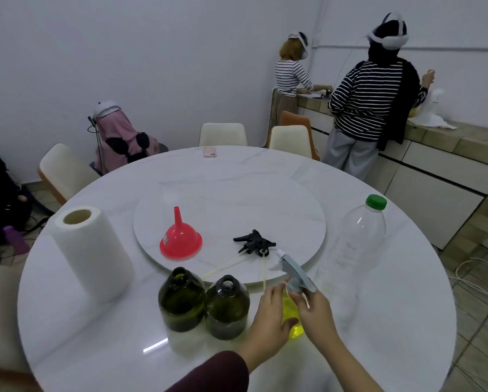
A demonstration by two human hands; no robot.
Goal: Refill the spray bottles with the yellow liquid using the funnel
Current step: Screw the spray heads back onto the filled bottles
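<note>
Two green bottles (181, 299) (227, 306) stand uncapped on the counter (392, 321), looking nearly unfilled. Funnel (180, 240) sits upturned, unused. My left hand (268, 312) grips the yellow bottle (290, 315); my right hand (313, 309) pinches its sprayer collar (293, 285). I judge both refills remain.

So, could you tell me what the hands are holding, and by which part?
Both hold the yellow spray bottle: left hand around its body, right hand at the neck under the grey sprayer.
</note>
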